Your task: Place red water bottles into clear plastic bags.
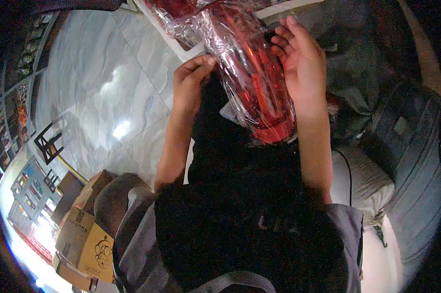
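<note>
A long red translucent plastic item [264, 84], roughly bottle-shaped, lies slantwise over my lap in crinkled clear plastic film [220, 42]. Its solid red end [275, 132] points toward me; the upper part runs up to the picture's top edge. My left hand [193, 75] pinches the film at the item's left side between thumb and bent fingers. Along the right side my right hand [303, 62] is cupped, thumb raised and fingers loosely curled, with its palm edge close against the wrapping. Whether those fingers touch the film is hard to see.
Cardboard boxes [76, 238] are stacked at lower left beside a dark rounded object. Grey marble-look tiles [107, 80] cover the floor, where a small black stool [50, 143] stands. A pale sack-like bundle [363, 179] and a black cable [347, 164] lie right of me.
</note>
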The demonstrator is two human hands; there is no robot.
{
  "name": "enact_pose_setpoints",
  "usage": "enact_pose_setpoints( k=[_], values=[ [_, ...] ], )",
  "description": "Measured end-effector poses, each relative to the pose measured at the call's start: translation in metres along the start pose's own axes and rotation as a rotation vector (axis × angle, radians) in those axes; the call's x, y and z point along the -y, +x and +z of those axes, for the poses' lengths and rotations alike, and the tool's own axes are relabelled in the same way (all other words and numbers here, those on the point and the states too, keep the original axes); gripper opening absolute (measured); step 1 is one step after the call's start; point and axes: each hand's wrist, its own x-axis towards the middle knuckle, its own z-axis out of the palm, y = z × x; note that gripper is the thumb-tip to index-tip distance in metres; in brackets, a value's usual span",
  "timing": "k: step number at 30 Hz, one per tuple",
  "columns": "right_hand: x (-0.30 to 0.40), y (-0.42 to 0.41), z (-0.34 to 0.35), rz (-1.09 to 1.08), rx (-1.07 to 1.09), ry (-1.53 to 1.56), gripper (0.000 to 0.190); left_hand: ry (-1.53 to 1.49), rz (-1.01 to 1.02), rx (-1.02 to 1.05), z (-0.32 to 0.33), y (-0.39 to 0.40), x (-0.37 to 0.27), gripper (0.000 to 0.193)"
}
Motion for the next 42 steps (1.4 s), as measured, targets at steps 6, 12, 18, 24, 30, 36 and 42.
enact_pose_setpoints(
  k=[6, 12, 18, 24, 30, 36, 42],
  values=[
    [0.014, 0.015, -0.02, -0.072, 0.041, -0.099, 0.019, 0.018, 0.02, 0.02, 0.001, 0.006, -0.002, 0.014],
    [-0.002, 0.018, -0.033, -0.128, -0.059, -0.327, 0.011, 0.102, 0.023, 0.004, 0.003, 0.002, -0.008, 0.015],
    [-0.033, 0.027, -0.04, -0.181, -0.021, -0.581, 0.019, 0.143, -0.01, -0.014, 0.002, 0.004, -0.009, 0.016],
    [-0.036, 0.031, -0.037, -0.207, 0.119, -0.745, 0.022, 0.16, -0.029, -0.013, 0.005, 0.007, -0.01, 0.018],
    [-0.028, 0.028, -0.031, -0.056, 0.186, -0.682, 0.021, 0.146, -0.033, 0.027, 0.001, 0.01, -0.01, 0.019],
    [-0.021, 0.033, -0.037, 0.323, 0.254, -0.322, 0.02, 0.167, -0.081, 0.143, -0.003, 0.019, -0.011, 0.019],
    [-0.022, 0.032, -0.038, 0.343, 0.345, -0.237, 0.025, 0.15, -0.046, 0.215, -0.01, 0.019, -0.011, 0.019]
  ],
)
